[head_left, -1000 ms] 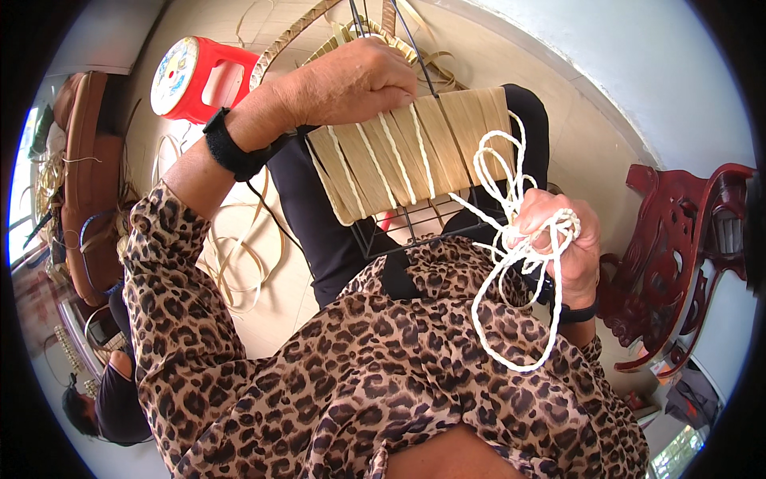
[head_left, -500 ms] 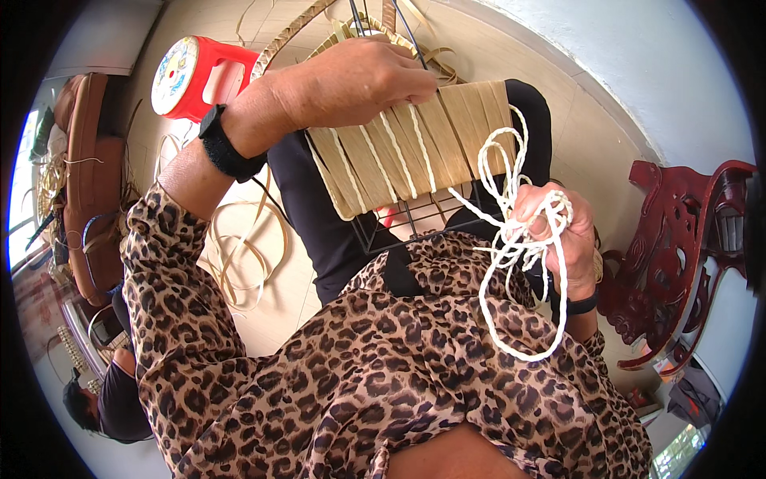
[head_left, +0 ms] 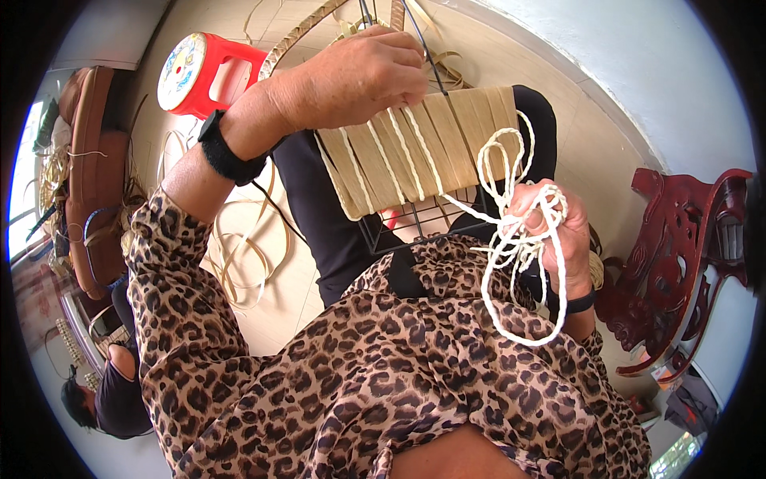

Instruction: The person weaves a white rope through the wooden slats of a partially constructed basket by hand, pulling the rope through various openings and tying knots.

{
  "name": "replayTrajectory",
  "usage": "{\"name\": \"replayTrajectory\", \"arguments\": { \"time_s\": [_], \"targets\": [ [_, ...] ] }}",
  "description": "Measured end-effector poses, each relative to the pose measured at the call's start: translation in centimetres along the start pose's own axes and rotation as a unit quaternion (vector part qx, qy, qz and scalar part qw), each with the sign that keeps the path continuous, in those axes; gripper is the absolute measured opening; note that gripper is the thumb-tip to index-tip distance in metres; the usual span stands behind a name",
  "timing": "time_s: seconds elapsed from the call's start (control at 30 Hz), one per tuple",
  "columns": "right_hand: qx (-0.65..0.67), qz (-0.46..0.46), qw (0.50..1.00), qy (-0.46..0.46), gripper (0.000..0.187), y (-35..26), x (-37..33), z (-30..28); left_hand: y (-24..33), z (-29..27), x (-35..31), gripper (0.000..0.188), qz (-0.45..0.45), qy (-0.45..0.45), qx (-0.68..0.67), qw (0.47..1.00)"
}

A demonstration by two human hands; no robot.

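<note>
A panel of wide straw-coloured strips point(head_left: 467, 128) wraps a black wire frame point(head_left: 415, 231) resting across my lap. White twisted cord point(head_left: 357, 172) runs over the strips in several slanting lines. My left hand point(head_left: 379, 72) is closed above the panel's far edge, its fingers curled downward. Cord lines run up to just beneath it; what its fingertips grip is hidden. To the right, my right hand point(head_left: 558, 227) is closed around a loose looped bundle of the white cord point(head_left: 519, 339). A length from this bundle stretches left to the panel's near edge.
A red plastic stool point(head_left: 211, 76) lies on its side at far left. Loose flat strips point(head_left: 239, 247) curl on the floor left of my legs. Carved dark-red wooden furniture point(head_left: 670, 255) stands at right. Another person point(head_left: 120, 395) is at lower left, near a brown padded seat point(head_left: 92, 176).
My left hand has shifted slightly left and up, showing a little more of the panel's far edge. The right hand still holds the cord bundle, whose hanging loop has risen slightly.
</note>
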State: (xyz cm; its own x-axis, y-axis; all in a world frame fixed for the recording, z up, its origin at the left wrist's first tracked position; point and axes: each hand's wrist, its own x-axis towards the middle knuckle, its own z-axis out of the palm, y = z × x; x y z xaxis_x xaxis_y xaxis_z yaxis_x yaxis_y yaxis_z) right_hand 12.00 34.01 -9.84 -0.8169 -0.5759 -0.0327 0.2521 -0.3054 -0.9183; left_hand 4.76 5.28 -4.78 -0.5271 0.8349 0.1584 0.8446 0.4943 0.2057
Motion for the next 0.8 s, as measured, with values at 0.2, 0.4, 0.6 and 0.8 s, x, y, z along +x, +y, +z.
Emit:
{"name": "replayTrajectory", "arguments": {
  "time_s": [0.2,0.4,0.6,0.8],
  "targets": [
    [0.055,-0.006,0.998,0.014,0.014,0.0,-0.2,0.1,0.4,-2.2,-0.9,0.009,-0.069,0.154,-0.030,0.985],
    [0.058,-0.022,0.998,0.009,0.018,-0.2,0.0,0.0,2.0,-1.0,-3.7,0.008,-0.228,0.168,-0.061,0.957],
    [0.038,-0.049,0.998,0.014,0.022,-0.2,0.1,-0.4,3.2,0.4,-4.1,0.011,-0.331,0.126,-0.202,0.913],
    [0.050,-0.041,0.998,0.021,0.026,-0.3,0.2,-0.4,4.1,1.0,-3.4,0.018,-0.431,0.082,-0.328,0.837]
  ]
}}
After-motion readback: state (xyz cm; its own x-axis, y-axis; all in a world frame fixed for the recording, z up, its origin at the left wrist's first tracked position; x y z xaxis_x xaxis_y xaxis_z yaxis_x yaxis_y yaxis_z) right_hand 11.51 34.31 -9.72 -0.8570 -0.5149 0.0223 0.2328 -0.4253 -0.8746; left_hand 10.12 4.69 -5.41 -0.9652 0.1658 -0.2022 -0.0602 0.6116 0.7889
